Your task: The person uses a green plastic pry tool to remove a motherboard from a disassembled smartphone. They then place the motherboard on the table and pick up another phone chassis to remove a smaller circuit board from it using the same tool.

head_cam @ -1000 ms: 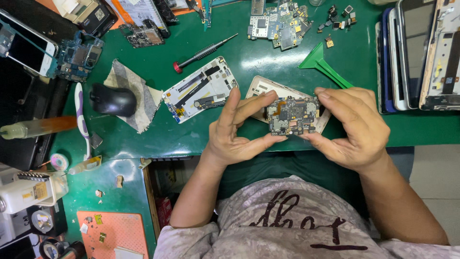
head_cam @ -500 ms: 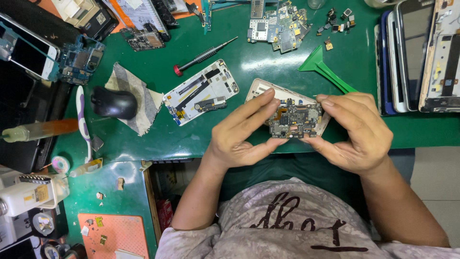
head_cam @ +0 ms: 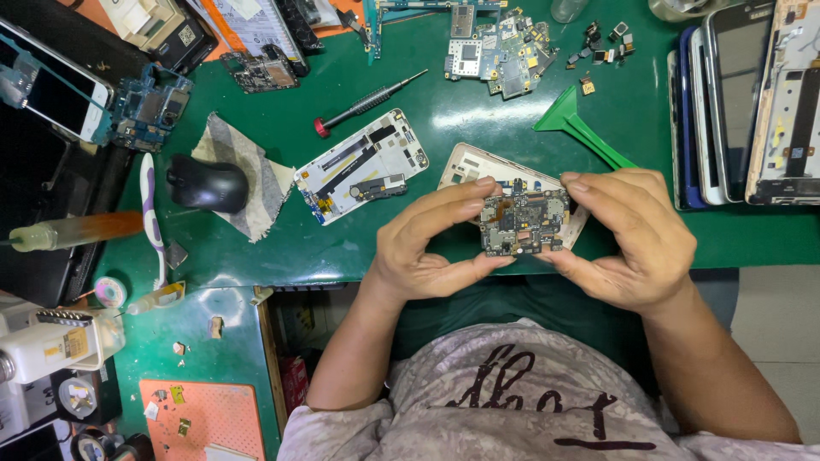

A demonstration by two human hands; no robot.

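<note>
both hands, left hand [head_cam: 427, 243] and right hand [head_cam: 628, 235], have lifted the circuit board [head_cam: 523, 222] slightly toward six o'clock, pinching its edges

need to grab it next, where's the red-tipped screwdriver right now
In the head view, the screwdriver lies slanted on the green mat, above the opened white phone frame and left of the loose circuit boards.

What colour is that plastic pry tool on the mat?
Bright green pry tool, seen in the head view.
</note>
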